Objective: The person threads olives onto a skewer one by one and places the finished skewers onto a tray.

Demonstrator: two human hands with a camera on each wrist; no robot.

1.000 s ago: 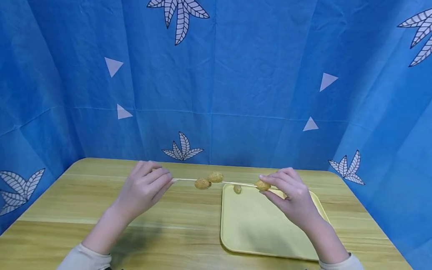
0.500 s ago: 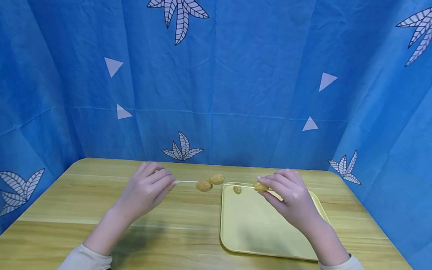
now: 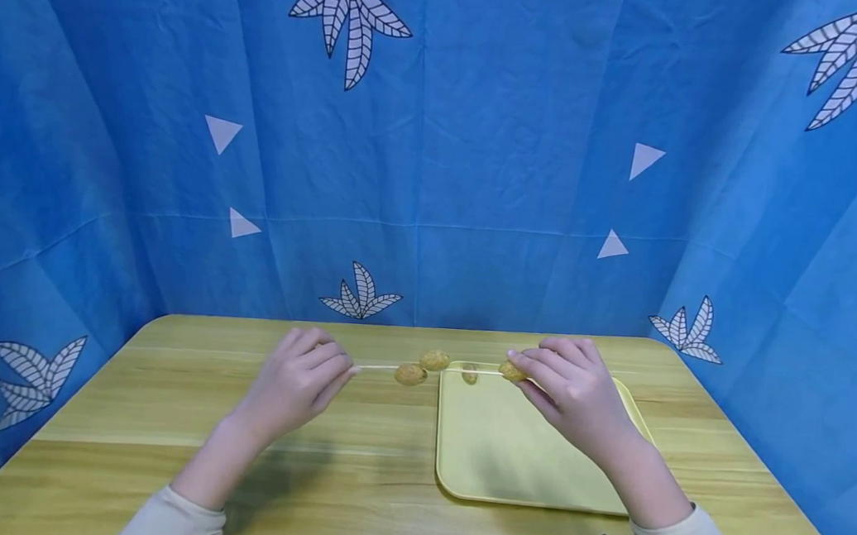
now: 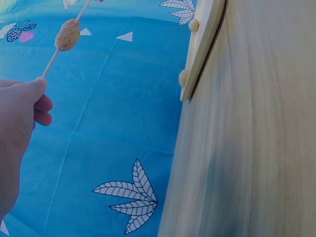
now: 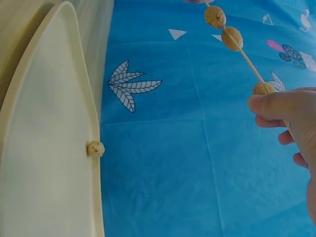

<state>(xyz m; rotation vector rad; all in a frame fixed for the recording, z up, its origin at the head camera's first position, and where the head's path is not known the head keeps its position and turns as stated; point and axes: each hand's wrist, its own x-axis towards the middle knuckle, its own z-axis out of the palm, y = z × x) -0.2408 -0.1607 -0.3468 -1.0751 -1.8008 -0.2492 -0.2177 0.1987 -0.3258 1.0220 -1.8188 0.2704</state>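
My left hand pinches the left end of a thin wooden skewer, held nearly level above the table. Two rough, golden-brown balls, a left one and a right one, sit close together on its middle. Thumb and fingers of my right hand grip a third such ball further right. In the right wrist view the skewer passes through this third ball and comes out beyond the fingers. A loose ball lies at the far left corner of the yellow tray.
The tray lies on the wooden table, partly under my right forearm. Another loose ball shows at the tray's edge in the left wrist view. A blue patterned curtain surrounds the table's back and sides.
My right hand has slid the third ball a little left along the skewer, nearer the other two. My left hand has moved slightly right and lower with the skewer.
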